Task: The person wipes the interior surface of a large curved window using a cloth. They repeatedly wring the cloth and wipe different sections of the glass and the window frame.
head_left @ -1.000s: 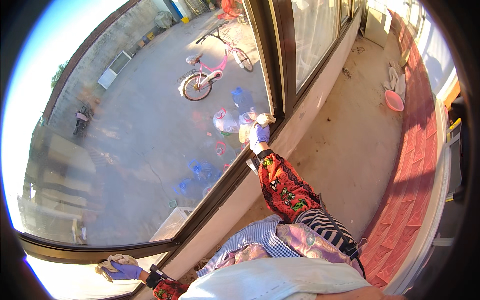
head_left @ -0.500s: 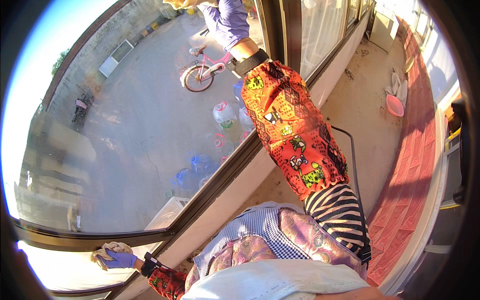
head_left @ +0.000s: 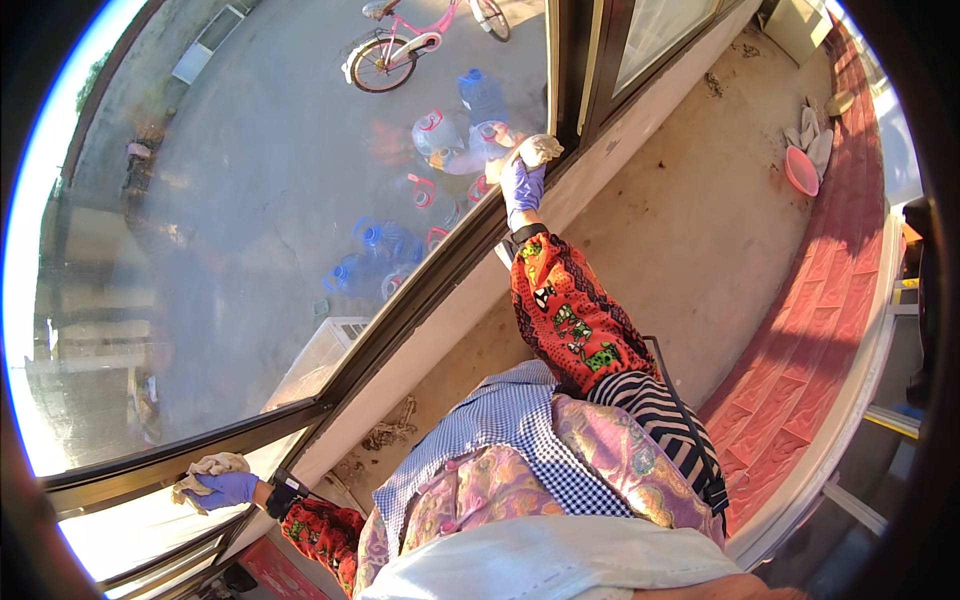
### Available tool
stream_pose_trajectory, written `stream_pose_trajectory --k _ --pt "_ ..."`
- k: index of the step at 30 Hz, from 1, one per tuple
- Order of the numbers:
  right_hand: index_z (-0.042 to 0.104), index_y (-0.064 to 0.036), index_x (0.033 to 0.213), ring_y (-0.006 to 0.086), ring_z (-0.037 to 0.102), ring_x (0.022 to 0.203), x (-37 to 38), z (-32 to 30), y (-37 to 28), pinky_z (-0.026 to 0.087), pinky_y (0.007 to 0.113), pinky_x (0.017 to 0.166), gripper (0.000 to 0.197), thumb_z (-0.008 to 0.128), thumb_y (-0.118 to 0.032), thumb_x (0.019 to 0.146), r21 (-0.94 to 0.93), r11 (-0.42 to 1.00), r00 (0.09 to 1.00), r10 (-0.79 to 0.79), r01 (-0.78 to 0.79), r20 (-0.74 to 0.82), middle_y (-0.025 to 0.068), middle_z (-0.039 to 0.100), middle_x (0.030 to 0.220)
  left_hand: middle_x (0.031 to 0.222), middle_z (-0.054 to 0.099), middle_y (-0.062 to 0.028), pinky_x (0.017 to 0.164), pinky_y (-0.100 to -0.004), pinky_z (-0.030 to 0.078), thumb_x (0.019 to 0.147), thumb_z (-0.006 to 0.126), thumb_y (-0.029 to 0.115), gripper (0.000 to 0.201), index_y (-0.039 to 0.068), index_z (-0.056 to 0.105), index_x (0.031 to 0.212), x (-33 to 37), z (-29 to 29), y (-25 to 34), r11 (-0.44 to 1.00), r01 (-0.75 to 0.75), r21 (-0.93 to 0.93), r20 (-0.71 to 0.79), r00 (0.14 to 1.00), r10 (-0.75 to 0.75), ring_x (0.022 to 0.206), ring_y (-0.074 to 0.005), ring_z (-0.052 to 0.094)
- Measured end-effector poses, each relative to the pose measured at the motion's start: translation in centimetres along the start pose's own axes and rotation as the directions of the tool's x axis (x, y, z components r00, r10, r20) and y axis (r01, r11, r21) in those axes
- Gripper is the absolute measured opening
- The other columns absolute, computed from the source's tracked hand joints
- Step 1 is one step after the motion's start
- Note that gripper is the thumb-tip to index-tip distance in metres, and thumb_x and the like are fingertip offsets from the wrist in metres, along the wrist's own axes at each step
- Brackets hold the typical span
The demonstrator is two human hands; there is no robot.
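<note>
My right hand point(head_left: 523, 188), in a purple glove, presses a pale cloth point(head_left: 541, 150) against the lower corner of the large window pane point(head_left: 250, 260), where the glass meets the dark frame point(head_left: 420, 295). Its fingers are closed on the cloth. At the lower left, my left hand point(head_left: 231, 489), gloved in the same purple, grips a beige rag point(head_left: 218, 464) beside the frame's bottom bar. Red patterned sleeve covers point(head_left: 570, 305) are on both forearms.
Through the glass show a pink bicycle point(head_left: 405, 45) and several large plastic water bottles point(head_left: 440, 135). Below the window runs a pale ledge point(head_left: 640, 160). To the right stand a red tiled wall point(head_left: 800, 340) and a pink basin point(head_left: 800, 172) with cloths next to it.
My right hand has come down from high on the pane to its lower corner with the cloth. My left hand has risen slightly in view, still on its rag. The view has tilted.
</note>
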State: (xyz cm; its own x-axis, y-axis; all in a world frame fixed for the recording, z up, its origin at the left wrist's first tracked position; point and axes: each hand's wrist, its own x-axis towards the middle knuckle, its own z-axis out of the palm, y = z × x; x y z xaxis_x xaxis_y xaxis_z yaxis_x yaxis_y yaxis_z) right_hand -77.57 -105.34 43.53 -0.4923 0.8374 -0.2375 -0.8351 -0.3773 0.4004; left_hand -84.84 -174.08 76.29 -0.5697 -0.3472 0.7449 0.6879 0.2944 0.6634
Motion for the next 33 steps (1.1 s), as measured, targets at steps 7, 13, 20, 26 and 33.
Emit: stream_pose_trajectory --k 7,13,20,26,33 --pt "0.032 0.0006 0.149 0.0192 0.048 0.128 -10.4 3.5 8.4 0.041 0.032 0.108 0.056 0.057 -0.011 0.1 -0.886 0.232 0.915 -0.155 0.401 0.374 0.011 0.047 0.143 0.08 0.052 -0.0004 0.049 -0.0238 0.041 0.101 0.057 0.035 0.023 0.012 0.058 0.101 -0.8 -1.4 -1.8 0.962 0.16 -0.219 0.067 0.987 -0.148 0.062 -0.0115 0.051" --pt "0.043 -0.0074 0.146 0.0283 0.045 0.136 -23.7 11.8 19.8 0.04 0.043 0.111 0.059 0.063 -0.009 0.09 -0.568 -0.091 0.575 0.165 0.818 0.801 0.0161 0.043 0.148 0.092 0.066 -0.0058 0.054 -0.0328 0.044 0.089 0.053 0.064 0.044 0.026 0.065 0.106 -1.1 -1.6 -2.5 0.975 0.206 0.087 -0.069 0.977 -0.201 0.068 -0.0208 0.059" --pt "0.063 -0.026 0.126 0.0266 0.058 0.116 -27.9 10.7 22.1 0.047 0.049 0.102 0.051 0.068 -0.018 0.076 0.117 -0.116 -0.028 0.586 0.986 0.81 0.0026 0.059 0.123 0.095 0.068 -0.0104 0.068 -0.0358 0.051 0.089 0.066 0.045 0.043 0.013 0.063 0.117 -3.1 0.1 -0.2 0.896 -0.218 0.386 -0.075 0.961 0.266 0.075 -0.0221 0.064" --pt "0.038 0.0024 0.148 0.034 0.047 0.134 -16.9 6.2 13.8 0.035 0.043 0.115 0.064 0.063 -0.014 0.091 -0.644 -0.133 0.647 -0.023 0.754 0.762 0.0208 0.045 0.148 0.074 0.058 -0.0077 0.044 -0.022 0.041 0.095 0.059 0.012 0.015 0.003 0.053 0.105 -3.0 0.2 0.9 0.995 0.103 -0.006 0.153 0.983 -0.101 0.054 -0.0135 0.052" --pt "0.022 0.0038 0.153 0.0273 0.048 0.13 -17.1 -4.1 9.9 0.037 0.034 0.112 0.067 0.057 -0.019 0.101 -0.925 -0.125 0.92 -0.119 0.36 0.374 0.0177 0.043 0.147 0.082 0.06 -0.0077 0.047 -0.0193 0.041 0.097 0.055 0.013 0.018 0.005 0.051 0.113 -3.9 1.7 2.9 0.995 0.084 -0.046 0.172 0.982 -0.075 0.057 -0.0128 0.055"
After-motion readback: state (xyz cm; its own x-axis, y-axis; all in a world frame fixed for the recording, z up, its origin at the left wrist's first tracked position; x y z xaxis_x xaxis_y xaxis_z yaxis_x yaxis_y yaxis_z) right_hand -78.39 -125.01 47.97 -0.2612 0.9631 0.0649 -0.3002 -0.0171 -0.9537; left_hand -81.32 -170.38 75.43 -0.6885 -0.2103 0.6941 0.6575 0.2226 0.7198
